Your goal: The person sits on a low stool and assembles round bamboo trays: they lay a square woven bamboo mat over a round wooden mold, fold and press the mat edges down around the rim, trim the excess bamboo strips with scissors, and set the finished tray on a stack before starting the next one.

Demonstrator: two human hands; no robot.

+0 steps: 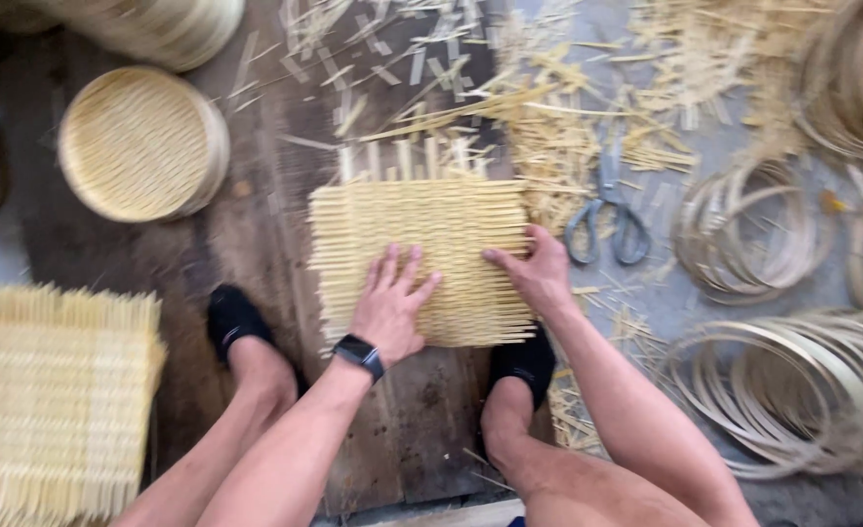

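Observation:
A square woven mat of pale bamboo strips lies flat on a dark wooden board between my feet. My left hand, with a black watch on the wrist, presses palm-down on the mat's near part, fingers spread. At the mat's right edge my right hand rests with the thumb on the weave and the fingers over the side. Neither hand holds anything.
A stack of similar woven mats sits at the left. A round woven tray stack lies at the far left. Grey scissors lie right of the mat among loose strips. Coiled bamboo hoops fill the right side.

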